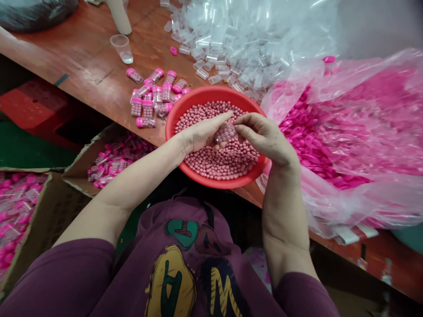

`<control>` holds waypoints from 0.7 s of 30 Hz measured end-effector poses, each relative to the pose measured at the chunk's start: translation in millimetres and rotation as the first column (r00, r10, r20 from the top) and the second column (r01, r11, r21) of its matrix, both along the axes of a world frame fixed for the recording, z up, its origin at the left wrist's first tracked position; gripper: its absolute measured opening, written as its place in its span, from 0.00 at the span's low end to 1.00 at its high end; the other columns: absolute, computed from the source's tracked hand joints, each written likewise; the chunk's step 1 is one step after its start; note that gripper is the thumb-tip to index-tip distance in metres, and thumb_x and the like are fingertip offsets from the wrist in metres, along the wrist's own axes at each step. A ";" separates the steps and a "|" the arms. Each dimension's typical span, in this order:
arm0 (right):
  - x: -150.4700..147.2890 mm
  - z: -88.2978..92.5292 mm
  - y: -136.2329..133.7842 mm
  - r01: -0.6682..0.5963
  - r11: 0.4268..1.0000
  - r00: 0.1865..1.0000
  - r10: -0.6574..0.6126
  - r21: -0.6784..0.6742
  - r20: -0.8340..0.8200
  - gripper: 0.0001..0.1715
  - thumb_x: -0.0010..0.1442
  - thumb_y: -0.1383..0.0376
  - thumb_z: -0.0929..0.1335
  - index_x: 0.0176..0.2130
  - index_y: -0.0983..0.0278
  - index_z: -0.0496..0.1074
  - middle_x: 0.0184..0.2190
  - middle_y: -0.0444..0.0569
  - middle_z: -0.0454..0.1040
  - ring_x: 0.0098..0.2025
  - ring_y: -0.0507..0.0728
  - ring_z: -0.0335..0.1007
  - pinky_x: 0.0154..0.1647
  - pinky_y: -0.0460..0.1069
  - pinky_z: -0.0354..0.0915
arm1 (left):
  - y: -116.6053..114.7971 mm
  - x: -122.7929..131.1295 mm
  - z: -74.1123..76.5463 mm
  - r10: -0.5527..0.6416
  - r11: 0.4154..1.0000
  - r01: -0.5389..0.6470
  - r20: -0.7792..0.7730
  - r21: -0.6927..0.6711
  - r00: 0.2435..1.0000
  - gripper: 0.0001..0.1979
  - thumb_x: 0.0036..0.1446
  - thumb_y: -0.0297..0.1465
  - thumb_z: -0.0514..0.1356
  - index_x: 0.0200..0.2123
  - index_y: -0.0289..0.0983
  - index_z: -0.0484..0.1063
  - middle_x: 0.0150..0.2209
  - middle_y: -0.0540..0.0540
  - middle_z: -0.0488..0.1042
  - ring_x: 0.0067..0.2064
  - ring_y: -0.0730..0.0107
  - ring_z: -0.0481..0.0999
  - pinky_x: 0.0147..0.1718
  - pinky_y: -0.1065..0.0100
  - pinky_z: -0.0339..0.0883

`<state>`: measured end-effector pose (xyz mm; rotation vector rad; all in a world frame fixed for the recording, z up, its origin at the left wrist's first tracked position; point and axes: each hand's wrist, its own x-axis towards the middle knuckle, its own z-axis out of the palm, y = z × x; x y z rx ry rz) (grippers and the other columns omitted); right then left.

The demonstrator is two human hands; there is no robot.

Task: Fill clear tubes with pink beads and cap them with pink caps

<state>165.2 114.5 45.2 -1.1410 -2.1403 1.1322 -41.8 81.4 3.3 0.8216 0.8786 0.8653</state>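
Over a red plastic basin of pink beads, my left hand is closed around a small clear plastic bottle. Pink beads fill the bottle, which lies tilted across the fingers. My right hand is closed in a pinch at the bottle's right end; whether a small thing sits between its fingertips is hidden. Left of the basin lie several filled bottles with pink caps, some upright and some on their sides.
A large heap of clear, uncapped bottles spreads behind the basin. To the right, a plastic bag holds loose pink caps. A clear cup stands at the back left. Cardboard boxes of capped bottles sit below the table's edge.
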 end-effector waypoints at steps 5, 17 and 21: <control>-7.0 -19.2 6.0 0.179 0.983 0.983 -0.176 0.048 -0.059 0.19 0.71 0.47 0.71 0.52 0.56 0.78 0.43 0.51 0.84 0.39 0.61 0.82 0.44 0.59 0.81 | -1.1 -4.2 8.8 0.003 1.000 -0.003 -0.015 0.010 1.000 0.39 0.65 0.72 0.60 0.35 0.39 0.79 0.29 0.41 0.77 0.37 0.56 0.85 0.35 0.58 0.78; 168.6 -24.2 21.8 0.570 0.750 0.566 -0.654 0.335 0.502 0.13 0.71 0.59 0.71 0.36 0.62 0.79 0.35 0.58 0.84 0.43 0.65 0.81 0.55 0.63 0.74 | -9.7 -13.4 33.0 0.333 0.942 -0.331 -0.027 0.055 0.942 0.25 0.77 0.54 0.57 0.41 0.39 0.79 0.34 0.43 0.80 0.43 0.59 0.87 0.40 0.61 0.81; 180.1 -61.8 27.6 0.563 0.808 0.484 -0.491 0.172 0.724 0.12 0.67 0.58 0.77 0.36 0.62 0.79 0.38 0.60 0.84 0.49 0.71 0.82 0.59 0.67 0.74 | -5.0 -0.5 14.0 0.280 0.959 -0.282 -0.102 -0.004 0.954 0.21 0.70 0.53 0.63 0.40 0.41 0.77 0.29 0.45 0.78 0.35 0.61 0.84 0.35 0.62 0.80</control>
